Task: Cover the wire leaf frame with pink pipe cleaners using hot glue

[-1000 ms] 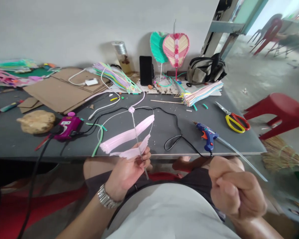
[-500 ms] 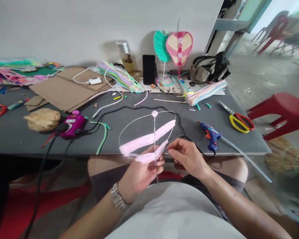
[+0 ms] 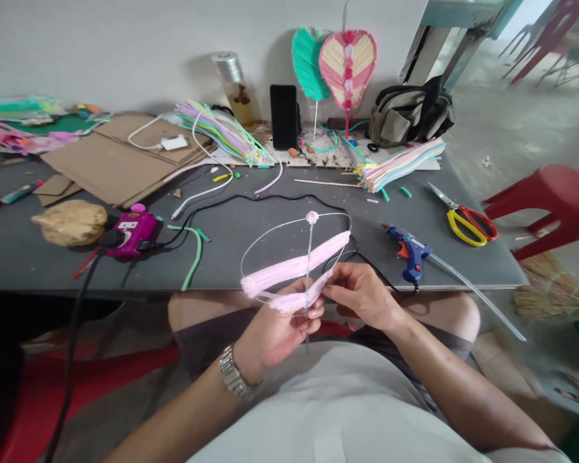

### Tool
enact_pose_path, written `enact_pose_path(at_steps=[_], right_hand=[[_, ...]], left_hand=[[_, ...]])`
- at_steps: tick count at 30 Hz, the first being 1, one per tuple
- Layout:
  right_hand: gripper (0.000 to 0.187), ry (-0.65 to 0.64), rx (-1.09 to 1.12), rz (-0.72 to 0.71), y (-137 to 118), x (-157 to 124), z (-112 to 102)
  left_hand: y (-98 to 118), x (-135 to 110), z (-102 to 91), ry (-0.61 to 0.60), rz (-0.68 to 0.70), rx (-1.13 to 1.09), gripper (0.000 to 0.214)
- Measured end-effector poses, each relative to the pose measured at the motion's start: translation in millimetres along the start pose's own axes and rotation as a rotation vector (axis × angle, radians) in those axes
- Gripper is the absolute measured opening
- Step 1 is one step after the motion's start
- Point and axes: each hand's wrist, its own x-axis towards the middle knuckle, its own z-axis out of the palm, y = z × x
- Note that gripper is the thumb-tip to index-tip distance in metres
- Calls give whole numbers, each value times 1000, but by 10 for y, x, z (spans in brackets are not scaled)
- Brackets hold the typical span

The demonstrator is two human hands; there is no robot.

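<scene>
Diffuse daylight, overall exposure bright and even. Strongest source is the bright opening (image 3: 531,16) at upper right of frame, washed out nearly white. Soft leftward shadows on the wall (image 3: 101,51) beside the bottle (image 3: 231,83) and heart-shaped fan (image 3: 347,67). No marked glare on the table (image 3: 231,263). Wide-angle bowing toward the frame edges; red stool (image 3: 554,196) at right stretched and slightly soft. Pink-wrapped wire frame (image 3: 294,263), left hand (image 3: 275,334) and right hand (image 3: 361,296) acceptably sharp. Deep shadow under the table at lower left

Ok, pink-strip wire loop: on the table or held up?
Held up: the left hand grips the wire loop by its stem, clear of the table; the right hand is at the lower pink strip.
</scene>
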Motion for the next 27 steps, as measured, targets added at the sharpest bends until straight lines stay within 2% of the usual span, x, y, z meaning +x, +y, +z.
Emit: enact_pose_path(at_steps=[5, 13, 21, 27], right_hand=[[20, -48, 42, 31, 27, 17, -43], [35, -148, 248, 157, 82, 59, -73], [32, -80, 135, 79, 106, 12, -63], [23, -135, 70, 123, 130, 26, -164]], left_hand=[[-19, 7, -14, 19, -22, 3, 17], [-17, -21, -6, 3, 8, 44, 12], [-39, 8, -6, 25, 36, 90, 17], [-37, 13, -30, 23, -17, 117, 14]])
